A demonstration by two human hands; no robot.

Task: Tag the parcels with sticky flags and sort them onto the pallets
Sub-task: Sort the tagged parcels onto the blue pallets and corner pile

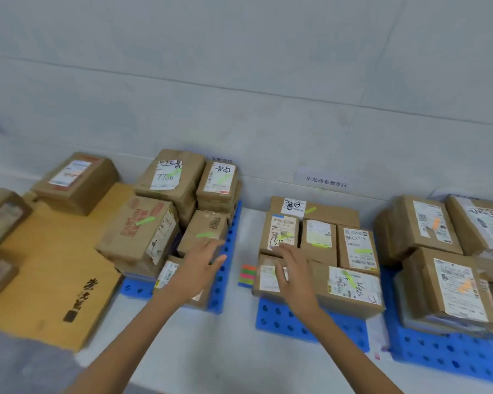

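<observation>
Head | left hand (199,264) spread, blurred | right hand (293,275) spread, partly covering parcel (264,262) label

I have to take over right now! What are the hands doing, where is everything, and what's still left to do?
Left hand: open, empty, over the left pallet parcels.
Right hand: open, empty, at the middle pallet's front-left parcel.
Flag pad: on the floor between those pallets.
Done: green flags left and middle, orange flags on the right pallet.
Left: far-left boxes on the yellow carton show no clear flags.
</observation>
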